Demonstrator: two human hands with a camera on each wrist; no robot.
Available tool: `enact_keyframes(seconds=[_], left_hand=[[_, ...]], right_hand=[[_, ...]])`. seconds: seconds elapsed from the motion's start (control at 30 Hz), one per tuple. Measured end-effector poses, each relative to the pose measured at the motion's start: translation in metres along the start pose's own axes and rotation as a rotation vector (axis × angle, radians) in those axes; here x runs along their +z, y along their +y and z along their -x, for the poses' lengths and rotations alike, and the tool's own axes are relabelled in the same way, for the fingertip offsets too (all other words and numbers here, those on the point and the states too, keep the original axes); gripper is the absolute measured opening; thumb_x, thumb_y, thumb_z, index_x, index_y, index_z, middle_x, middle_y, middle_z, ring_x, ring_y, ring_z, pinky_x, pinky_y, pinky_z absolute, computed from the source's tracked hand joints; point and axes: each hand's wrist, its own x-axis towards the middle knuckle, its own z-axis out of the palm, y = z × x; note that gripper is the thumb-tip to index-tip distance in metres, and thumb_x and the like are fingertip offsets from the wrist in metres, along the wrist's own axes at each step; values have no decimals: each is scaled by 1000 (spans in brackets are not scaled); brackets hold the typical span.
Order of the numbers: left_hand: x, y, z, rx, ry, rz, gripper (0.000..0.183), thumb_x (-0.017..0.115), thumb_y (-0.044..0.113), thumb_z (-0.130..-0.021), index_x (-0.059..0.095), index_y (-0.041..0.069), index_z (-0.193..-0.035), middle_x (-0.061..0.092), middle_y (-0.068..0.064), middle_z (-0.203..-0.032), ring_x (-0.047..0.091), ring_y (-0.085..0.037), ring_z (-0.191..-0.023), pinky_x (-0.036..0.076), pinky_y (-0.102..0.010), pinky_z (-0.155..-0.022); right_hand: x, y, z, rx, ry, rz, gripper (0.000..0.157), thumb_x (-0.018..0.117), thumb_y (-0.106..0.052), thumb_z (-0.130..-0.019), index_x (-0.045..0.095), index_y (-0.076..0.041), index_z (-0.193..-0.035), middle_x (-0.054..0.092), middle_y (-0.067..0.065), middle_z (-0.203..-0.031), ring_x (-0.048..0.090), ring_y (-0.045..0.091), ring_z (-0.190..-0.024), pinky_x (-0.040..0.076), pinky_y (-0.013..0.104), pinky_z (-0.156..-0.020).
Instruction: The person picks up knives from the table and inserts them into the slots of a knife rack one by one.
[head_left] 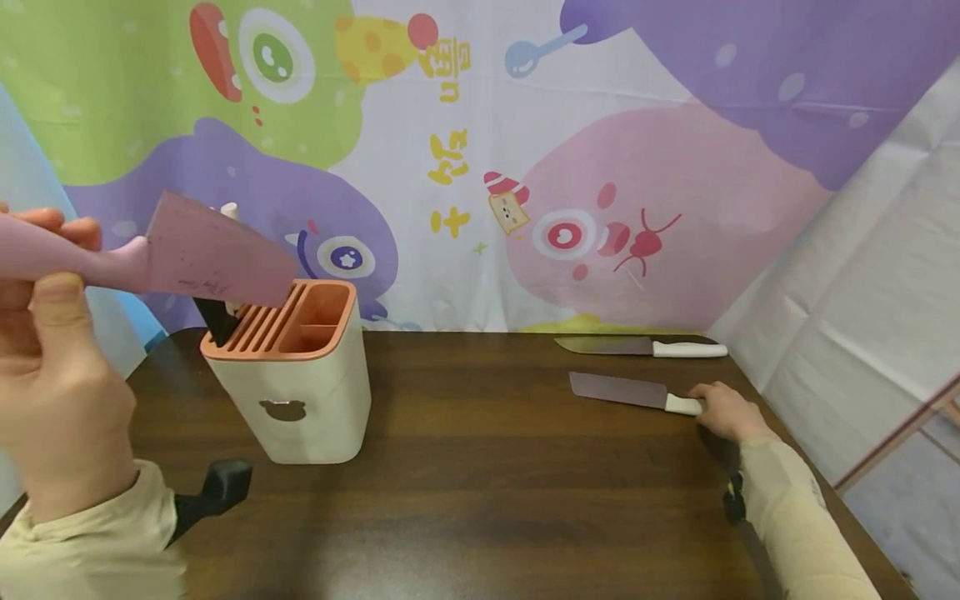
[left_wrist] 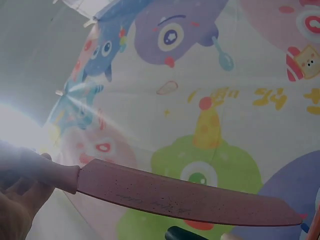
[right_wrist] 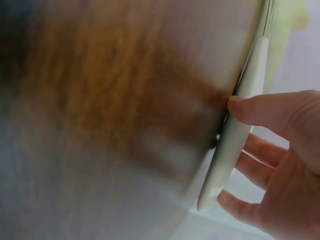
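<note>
My left hand [head_left: 63, 367] grips the pink handle of a cleaver [head_left: 217, 254], raised at the left. Its broad, speckled pink blade points right and overlaps the slotted orange top of a cream knife block [head_left: 322, 417] in the head view. From the left wrist the cleaver [left_wrist: 185, 197] appears side-on, lettering along its blade. Over at the right, my right hand [head_left: 731, 411] holds the white handle of a square-ended kitchen knife [head_left: 618, 390] lying on the table. In the right wrist view, thumb and fingers lie on opposite sides of that white handle [right_wrist: 230, 145].
Behind the square-ended knife lies a pointed knife [head_left: 607, 345] with a white handle. A black handle [head_left: 217, 321] sticks up from the block's slots, and two open compartments [head_left: 315, 333] are at its right side. A cartoon curtain [head_left: 450, 275] hangs along the back of the dark wooden table [head_left: 465, 500].
</note>
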Motion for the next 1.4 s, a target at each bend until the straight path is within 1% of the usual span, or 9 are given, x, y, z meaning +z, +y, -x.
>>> enact_keyframes(seconds=[0.13, 0.2, 0.33, 0.43, 0.57, 0.77, 1.07, 1.23, 1.4], left_hand=[[0, -1, 0, -10, -3, 17, 34, 53, -4, -86, 49, -5, -120, 60, -22, -109, 53, -31, -109, 30, -31, -106], [1, -1, 0, -15, -5, 36, 35, 54, -5, -85, 49, -5, -120, 58, -22, -110, 53, -31, -108, 31, -32, -106], [2, -1, -2, -5, -18, 1, 33, 55, -4, -85, 49, -5, -118, 57, -22, -109, 52, -31, -108, 34, -32, -104], [2, -2, -2, 6, -27, -50, 33, 56, -3, -85, 49, -5, -117, 57, -21, -109, 52, -31, -109, 35, -32, -103], [3, -4, -1, 9, -36, -65, 33, 56, -3, -85, 49, -6, -117, 55, -22, -111, 53, -32, -108, 37, -33, -102], [1, -6, -2, 4, -29, -9, 34, 57, -5, -84, 48, -7, -116, 54, -23, -110, 53, -33, -106, 38, -34, -101], [-5, -7, -2, -14, -72, -2, 34, 57, -7, -83, 49, -7, -115, 54, -23, -111, 55, -31, -105, 38, -33, -101], [-4, -7, -3, -18, -59, 10, 34, 58, -7, -82, 49, -7, -116, 54, -23, -111, 54, -32, -106, 37, -33, -101], [-1, -7, -3, -42, -15, 2, 34, 57, -6, -83, 49, -6, -116, 55, -21, -109, 54, -31, -105, 37, -33, -102]], right_hand=[[-1, 0, 1, 10, 4, -9, 40, 60, -6, -72, 56, 2, -111, 52, 27, -107, 49, 47, -100, 42, 61, -68], [-1, -1, 3, 20, 5, -6, 40, 57, -3, -72, 56, 2, -111, 52, 27, -106, 49, 46, -100, 43, 60, -68], [-2, -3, 5, 33, 6, 10, 40, 55, 0, -71, 57, 1, -111, 53, 26, -105, 50, 45, -100, 44, 58, -67], [-3, -3, 6, 30, 6, 18, 41, 55, -1, -71, 57, 2, -112, 53, 26, -106, 50, 46, -100, 44, 58, -67], [-2, -3, 6, 33, -3, 18, 43, 54, -1, -71, 56, 1, -114, 52, 27, -109, 49, 46, -102, 43, 58, -68], [-1, -3, 7, 32, -6, 16, 44, 55, 0, -70, 55, 1, -115, 51, 27, -110, 48, 46, -103, 43, 59, -69], [0, 0, 7, 31, 0, 24, 44, 54, 0, -71, 55, 1, -115, 52, 27, -109, 48, 46, -103, 43, 59, -68], [0, 0, 8, 29, -2, 20, 43, 55, 0, -72, 55, 1, -115, 52, 26, -108, 49, 46, -102, 43, 58, -68], [-3, 0, 10, 5, -1, 25, 39, 61, -5, -74, 56, 1, -113, 53, 26, -107, 50, 45, -99, 44, 57, -68]])
